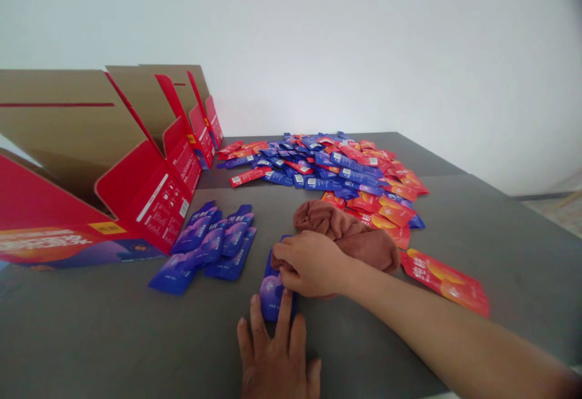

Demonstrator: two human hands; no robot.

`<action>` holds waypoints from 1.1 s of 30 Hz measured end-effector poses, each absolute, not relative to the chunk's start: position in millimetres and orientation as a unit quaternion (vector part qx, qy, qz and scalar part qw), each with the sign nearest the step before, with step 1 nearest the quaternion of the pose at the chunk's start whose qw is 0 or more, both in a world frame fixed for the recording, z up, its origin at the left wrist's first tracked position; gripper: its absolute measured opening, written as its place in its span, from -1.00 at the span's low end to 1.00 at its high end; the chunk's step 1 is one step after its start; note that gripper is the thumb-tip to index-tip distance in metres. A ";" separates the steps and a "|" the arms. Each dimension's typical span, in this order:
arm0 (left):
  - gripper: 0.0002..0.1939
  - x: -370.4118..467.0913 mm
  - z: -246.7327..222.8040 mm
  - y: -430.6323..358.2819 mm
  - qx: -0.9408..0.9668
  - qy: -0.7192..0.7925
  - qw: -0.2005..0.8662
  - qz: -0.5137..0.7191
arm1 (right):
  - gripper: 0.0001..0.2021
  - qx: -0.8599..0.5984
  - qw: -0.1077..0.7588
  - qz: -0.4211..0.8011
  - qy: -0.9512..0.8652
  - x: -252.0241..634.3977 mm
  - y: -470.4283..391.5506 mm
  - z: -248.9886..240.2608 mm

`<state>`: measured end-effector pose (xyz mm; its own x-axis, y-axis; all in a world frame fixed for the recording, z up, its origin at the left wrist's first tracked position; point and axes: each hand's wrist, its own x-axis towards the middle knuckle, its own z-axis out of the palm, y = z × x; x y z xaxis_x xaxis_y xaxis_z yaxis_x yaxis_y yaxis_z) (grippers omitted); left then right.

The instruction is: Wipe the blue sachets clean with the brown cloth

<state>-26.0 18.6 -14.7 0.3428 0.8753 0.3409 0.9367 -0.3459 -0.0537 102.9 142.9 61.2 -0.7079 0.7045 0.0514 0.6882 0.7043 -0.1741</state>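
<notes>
A blue sachet (271, 302) with a purple round print lies flat on the grey table in front of me. Fingers spread, my left hand (276, 353) rests its fingertips on the sachet's near end. My right hand (309, 264) is closed on a brown cloth (364, 244) and presses part of it against the upper part of the same sachet. The rest of the cloth spreads behind and to the right of that hand. To the left lies a small group of overlapping blue sachets (211, 244). One red-orange sachet (448, 281) sits right of the cloth, beside my right forearm.
Several red cardboard boxes (150, 205) with raised brown flaps stand in a row on the left. A large heap of blue and red sachets (318, 162) covers the back of the grey table (113, 338). Behind it rises a white wall (318, 41).
</notes>
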 end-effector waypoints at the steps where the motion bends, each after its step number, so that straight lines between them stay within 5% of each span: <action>1: -0.60 -26.0 -15.3 18.6 -0.810 -0.559 0.122 -0.128 | -0.78 -0.367 0.056 0.075 -0.926 103.1 142.7 61.4; 9: -0.57 -25.3 -17.1 18.3 -0.808 -0.564 0.114 -0.127 | -0.77 -0.277 0.064 0.111 -0.952 104.1 140.5 58.1; 33: -0.60 -24.7 -12.0 17.9 -0.807 -0.570 0.105 -0.114 | -0.80 -0.442 0.064 0.044 -0.894 100.9 142.3 56.9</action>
